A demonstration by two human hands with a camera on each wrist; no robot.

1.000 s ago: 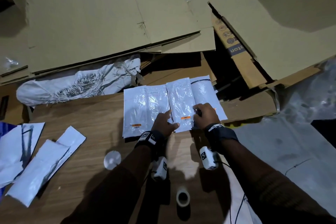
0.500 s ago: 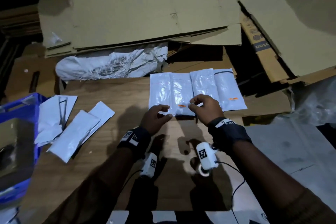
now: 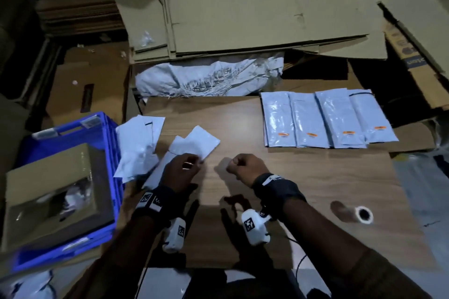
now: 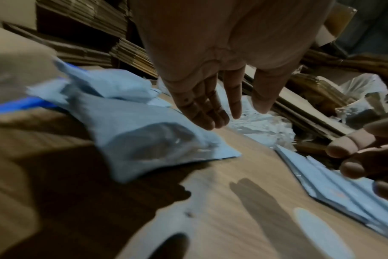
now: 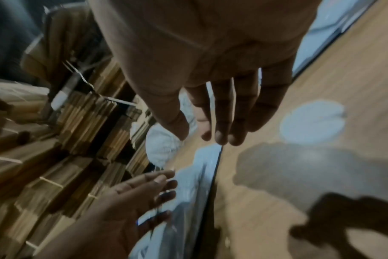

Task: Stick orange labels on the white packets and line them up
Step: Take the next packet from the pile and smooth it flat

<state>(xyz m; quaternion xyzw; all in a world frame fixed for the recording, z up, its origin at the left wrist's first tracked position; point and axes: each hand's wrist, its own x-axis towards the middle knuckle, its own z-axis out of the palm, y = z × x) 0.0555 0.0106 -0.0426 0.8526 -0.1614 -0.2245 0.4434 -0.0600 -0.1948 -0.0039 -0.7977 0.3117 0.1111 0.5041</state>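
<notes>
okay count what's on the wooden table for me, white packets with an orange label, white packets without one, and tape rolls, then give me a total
Labelled white packets: 4
Unlabelled white packets: about 4, overlapping, so the count is uncertain
Tape roll: 1
Total: about 9

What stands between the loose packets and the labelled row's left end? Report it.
Nothing visible: bare table separates the loose packets from the labelled row. The right hand sits nearer the person, beside that path.

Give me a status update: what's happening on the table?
Left hand open over unlabelled packets. Right hand loosely curled. Four labelled packets lined up. Nothing blocking.
</notes>
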